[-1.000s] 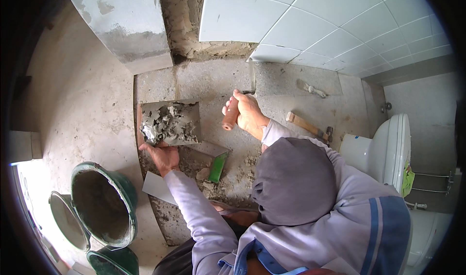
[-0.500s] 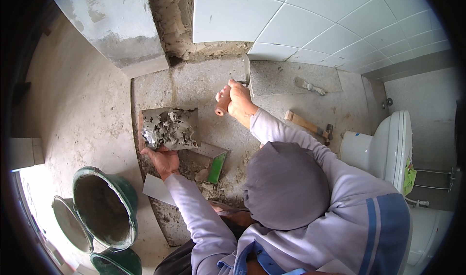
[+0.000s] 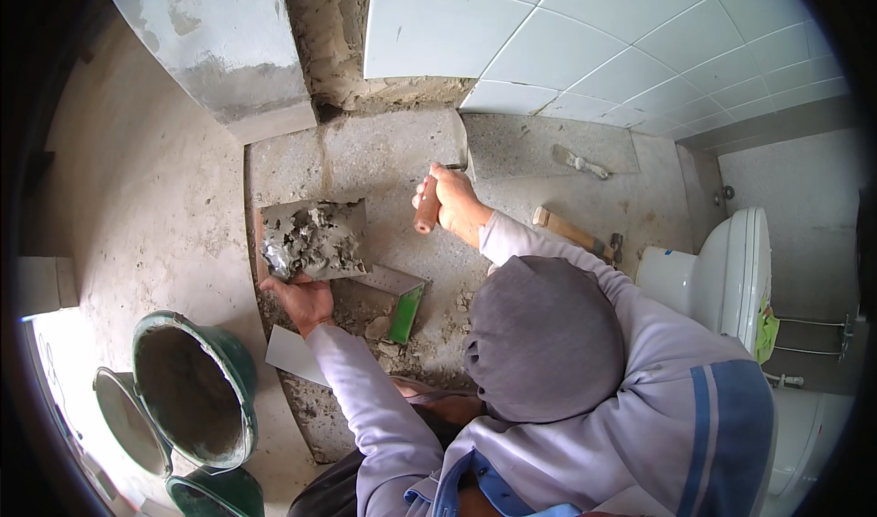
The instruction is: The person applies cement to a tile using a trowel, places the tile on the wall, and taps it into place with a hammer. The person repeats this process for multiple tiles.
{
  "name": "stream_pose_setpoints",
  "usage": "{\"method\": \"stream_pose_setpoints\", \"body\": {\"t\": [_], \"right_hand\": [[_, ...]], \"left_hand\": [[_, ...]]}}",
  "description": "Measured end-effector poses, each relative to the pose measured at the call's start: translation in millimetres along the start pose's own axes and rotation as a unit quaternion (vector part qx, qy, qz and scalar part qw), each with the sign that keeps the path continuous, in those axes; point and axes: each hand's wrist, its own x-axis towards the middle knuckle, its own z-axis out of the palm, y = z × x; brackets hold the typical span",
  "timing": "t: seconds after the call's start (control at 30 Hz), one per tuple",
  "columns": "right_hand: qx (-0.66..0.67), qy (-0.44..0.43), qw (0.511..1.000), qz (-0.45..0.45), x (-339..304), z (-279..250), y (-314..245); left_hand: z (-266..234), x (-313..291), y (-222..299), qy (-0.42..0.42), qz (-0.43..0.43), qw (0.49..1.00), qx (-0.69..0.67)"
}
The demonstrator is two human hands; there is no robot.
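Note:
My left hand (image 3: 306,304) grips the near edge of a tile (image 3: 344,214) that carries a heap of wet grey mortar (image 3: 315,243); its thumb and fingers close round the corner. In front of me, my right hand (image 3: 455,202) is closed round the reddish wooden handle of a trowel (image 3: 426,214). The trowel's blade shows edge-on as a thin strip beyond the fingers, over the concrete strip near the tiled wall. A square with a green handle (image 3: 406,314) lies just right of the tile, on rough ground with mortar crumbs.
A hammer (image 3: 571,231) and a putty knife (image 3: 580,162) lie to the right. Beyond them stands a white toilet (image 3: 731,275). Green buckets (image 3: 239,357) sit at lower left. White wall tiles (image 3: 457,28) and a plastered pillar (image 3: 219,51) border the far side.
My right hand has come slightly nearer to me, and the trowel handle now stands more upright in the view. The mortar-covered tile in my left hand has shifted slightly left.

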Motion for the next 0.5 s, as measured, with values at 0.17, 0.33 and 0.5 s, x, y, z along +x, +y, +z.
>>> {"method": "stream_pose_setpoints", "body": {"t": [0.17,0.33,0.5], "right_hand": [[0.025,0.028,0.999,-0.017,3,14,-17],[-0.017,-0.023,0.998,-0.057,-39,2,-2],[-0.068,-0.049,0.995,-0.054,-36,-14,-20]], "left_hand": [[-8,1,0,-0.009,-0.009,1.000,-0.003],[-12,0,1,-0.028,0.001,1.000,-0.003],[-6,5,-14,-0.027,-0.010,0.999,-0.022]]}}
